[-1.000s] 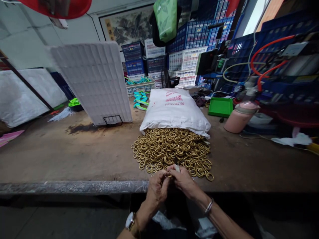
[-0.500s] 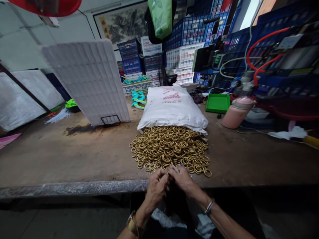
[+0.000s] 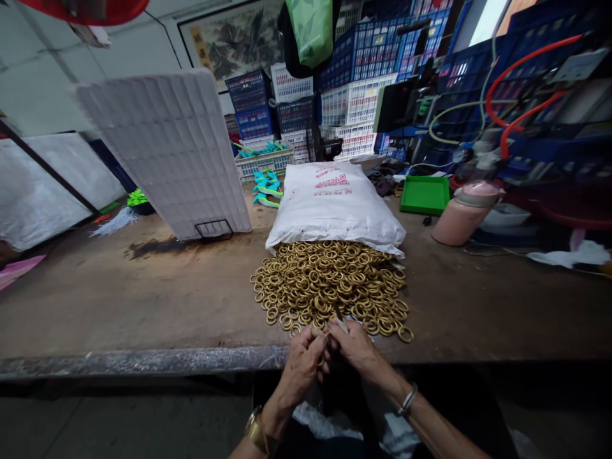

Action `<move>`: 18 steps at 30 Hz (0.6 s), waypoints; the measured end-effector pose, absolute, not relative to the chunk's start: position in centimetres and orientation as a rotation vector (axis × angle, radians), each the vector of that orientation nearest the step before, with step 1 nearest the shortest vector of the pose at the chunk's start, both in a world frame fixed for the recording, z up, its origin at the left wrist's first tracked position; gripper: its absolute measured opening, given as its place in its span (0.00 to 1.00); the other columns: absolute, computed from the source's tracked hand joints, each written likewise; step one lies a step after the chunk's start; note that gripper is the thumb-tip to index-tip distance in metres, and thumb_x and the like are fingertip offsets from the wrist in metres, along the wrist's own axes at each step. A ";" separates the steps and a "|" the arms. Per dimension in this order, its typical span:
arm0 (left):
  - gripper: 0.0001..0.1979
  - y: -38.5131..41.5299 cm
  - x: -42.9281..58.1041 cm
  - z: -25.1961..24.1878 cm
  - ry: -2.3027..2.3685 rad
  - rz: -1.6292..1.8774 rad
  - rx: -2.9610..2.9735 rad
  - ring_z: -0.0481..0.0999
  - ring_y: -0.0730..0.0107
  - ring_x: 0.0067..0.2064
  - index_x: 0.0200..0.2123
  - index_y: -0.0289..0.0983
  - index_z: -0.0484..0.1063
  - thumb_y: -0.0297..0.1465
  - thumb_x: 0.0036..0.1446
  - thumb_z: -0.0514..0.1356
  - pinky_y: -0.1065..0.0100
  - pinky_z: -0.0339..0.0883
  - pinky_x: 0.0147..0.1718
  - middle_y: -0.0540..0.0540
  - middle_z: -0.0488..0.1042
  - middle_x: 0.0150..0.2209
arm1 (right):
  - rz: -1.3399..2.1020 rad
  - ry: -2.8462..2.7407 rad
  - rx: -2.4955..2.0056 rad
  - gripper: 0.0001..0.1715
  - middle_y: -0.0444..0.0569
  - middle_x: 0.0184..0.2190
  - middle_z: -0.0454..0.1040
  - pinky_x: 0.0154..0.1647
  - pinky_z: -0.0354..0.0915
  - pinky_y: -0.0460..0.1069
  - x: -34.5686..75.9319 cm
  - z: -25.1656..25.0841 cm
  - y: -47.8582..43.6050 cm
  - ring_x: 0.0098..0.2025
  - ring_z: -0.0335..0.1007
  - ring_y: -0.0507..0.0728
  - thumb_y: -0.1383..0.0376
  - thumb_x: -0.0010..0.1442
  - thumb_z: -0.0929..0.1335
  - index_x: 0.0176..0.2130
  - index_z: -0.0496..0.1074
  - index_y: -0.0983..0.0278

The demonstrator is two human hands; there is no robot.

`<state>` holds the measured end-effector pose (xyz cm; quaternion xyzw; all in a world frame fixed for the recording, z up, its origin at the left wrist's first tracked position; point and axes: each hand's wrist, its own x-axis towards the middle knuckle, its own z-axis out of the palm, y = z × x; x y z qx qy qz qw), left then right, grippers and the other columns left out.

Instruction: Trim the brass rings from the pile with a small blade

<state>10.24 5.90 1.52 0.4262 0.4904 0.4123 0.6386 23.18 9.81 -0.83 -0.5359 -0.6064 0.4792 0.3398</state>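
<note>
A loose heap of gold-coloured rings [image 3: 329,280] lies on the worktop [image 3: 143,306], spilling from the mouth of a white sack [image 3: 335,204] with red print. At the heap's near edge, the right hand [image 3: 356,344] grips a slim pale-handled tool [image 3: 342,326] with a dark tip. The left hand [image 3: 302,360] meets it, fingers curled; I cannot tell whether it grips anything. Right of the sack are a green tray [image 3: 424,196] and a pink container [image 3: 459,220]; to the left stands a ribbed white panel [image 3: 167,153]. Stacked crates [image 3: 358,102] rise behind.

Red QR code [image 3: 337,181], unreadable lettering [image 3: 333,192] on sack [image 3: 337,215]
</note>
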 end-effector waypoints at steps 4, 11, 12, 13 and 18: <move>0.17 6.0 10.2 1.7 1.142 0.952 0.936 0.62 0.83 0.15 0.27 0.35 0.64 0.45 0.49 0.55 0.80 0.51 0.12 0.54 0.64 0.19 | 1.145 -1.664 -1.445 0.15 0.41 0.16 0.63 0.25 0.56 0.44 23.1 -0.1 9.9 0.21 0.59 0.50 0.59 0.52 0.57 0.21 0.63 0.63; 0.16 6.4 9.8 1.8 1.155 1.033 0.873 0.61 0.83 0.15 0.26 0.36 0.61 0.44 0.49 0.55 0.79 0.52 0.13 0.55 0.63 0.18 | 1.007 -1.983 -1.429 0.12 0.44 0.22 0.69 0.26 0.55 0.44 22.7 0.4 9.3 0.24 0.61 0.51 0.66 0.54 0.56 0.25 0.64 0.63; 0.15 6.4 9.7 1.7 1.152 1.038 0.871 0.61 0.83 0.15 0.26 0.36 0.61 0.43 0.49 0.55 0.79 0.51 0.13 0.55 0.63 0.19 | 0.996 -2.033 -1.413 0.11 0.44 0.21 0.69 0.26 0.54 0.44 22.6 0.5 9.3 0.24 0.61 0.50 0.67 0.54 0.56 0.25 0.63 0.63; 0.15 6.4 9.7 1.7 1.150 1.039 0.870 0.61 0.83 0.15 0.27 0.36 0.61 0.43 0.50 0.55 0.79 0.51 0.13 0.55 0.64 0.19 | 0.986 -2.074 -1.399 0.10 0.44 0.21 0.69 0.26 0.54 0.44 22.6 0.5 9.3 0.24 0.60 0.50 0.69 0.53 0.57 0.24 0.63 0.63; 0.16 6.5 9.4 1.5 1.161 1.042 0.864 0.60 0.84 0.15 0.25 0.36 0.59 0.44 0.50 0.55 0.80 0.50 0.13 0.55 0.63 0.19 | 0.958 -2.196 -1.422 0.11 0.45 0.23 0.70 0.26 0.52 0.43 22.4 1.1 9.2 0.24 0.60 0.50 0.74 0.48 0.57 0.27 0.65 0.64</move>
